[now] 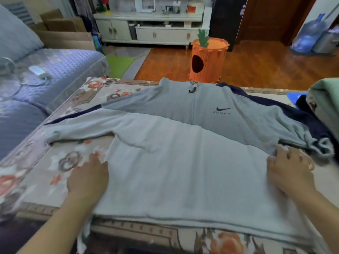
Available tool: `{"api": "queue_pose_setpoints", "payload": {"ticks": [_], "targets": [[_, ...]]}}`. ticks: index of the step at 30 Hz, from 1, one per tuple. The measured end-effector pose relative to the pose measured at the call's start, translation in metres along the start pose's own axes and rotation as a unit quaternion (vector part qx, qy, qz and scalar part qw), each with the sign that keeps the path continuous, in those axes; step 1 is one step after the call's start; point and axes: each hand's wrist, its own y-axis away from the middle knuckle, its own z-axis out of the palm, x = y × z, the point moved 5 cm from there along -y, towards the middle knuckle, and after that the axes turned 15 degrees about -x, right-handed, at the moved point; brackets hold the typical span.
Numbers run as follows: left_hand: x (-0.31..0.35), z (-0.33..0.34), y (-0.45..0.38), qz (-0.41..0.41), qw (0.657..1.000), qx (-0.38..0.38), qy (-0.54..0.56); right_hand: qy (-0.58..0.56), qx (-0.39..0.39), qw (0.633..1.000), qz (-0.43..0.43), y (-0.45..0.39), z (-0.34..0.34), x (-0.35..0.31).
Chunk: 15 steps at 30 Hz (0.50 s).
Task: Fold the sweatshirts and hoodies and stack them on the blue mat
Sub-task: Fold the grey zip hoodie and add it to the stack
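Observation:
A grey zip-neck sweatshirt [183,147] with navy sleeve panels and a black logo lies spread face up on a flower-patterned table cover [60,162]. Both sleeves stretch out to the sides. My left hand [89,177] rests flat at the garment's left side edge, fingers straight. At the right side edge my right hand [288,169] lies near the right cuff, its fingers bent at the cloth's edge. A corner of the blue mat [295,96] shows at the far right, partly hidden by a pile of green and dark clothes [322,101].
A blue quilted sofa [55,76] stands to the left with a white charger [38,71] on it. Beyond the table sits an orange carrot-shaped bin [207,59] on the wooden floor. A white cabinet [150,28] lines the back wall.

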Motion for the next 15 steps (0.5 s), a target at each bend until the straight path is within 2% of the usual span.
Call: {"api": "queue_pose_setpoints", "payload": {"ticks": [4,7,11,15], "targets": [[-0.001,0.012,0.026,0.018,0.998,0.039,-0.055,-0.044,-0.021,0.997,0.059,0.030,-0.003,0.020],[-0.004,0.028,0.042,0.020,0.995,0.024,-0.096,-0.029,-0.068,0.994,0.086,0.061,0.007,0.028],[-0.006,0.032,0.044,0.065,0.989,0.025,-0.127,0.004,-0.067,0.997,0.040,0.088,0.020,0.033],[-0.026,0.014,0.045,0.033,0.987,0.039,-0.153,0.054,-0.045,0.998,0.003,0.109,0.017,0.041]]}}
